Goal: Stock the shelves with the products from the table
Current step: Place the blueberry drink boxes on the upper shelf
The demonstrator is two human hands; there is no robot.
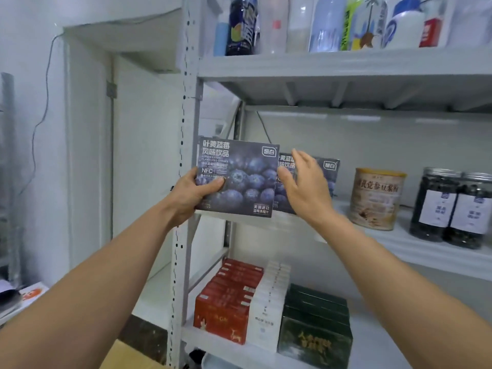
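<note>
Shelving is in hand, I judge: the left hand (pixel 190 194) has its grip clamped on the blueberry drink box (pixel 239 177) at the middle shelf's (pixel 426 251) front edge, the right hand (pixel 303 185) hovers released alongside, and next the box needs pushing back squarely beside the second box (pixel 328 171).

A thin dark cable (pixel 47 97) hangs down the white wall (pixel 24 49) beside a white door (pixel 143 155), above dark speckled floor (pixel 149 334).
</note>
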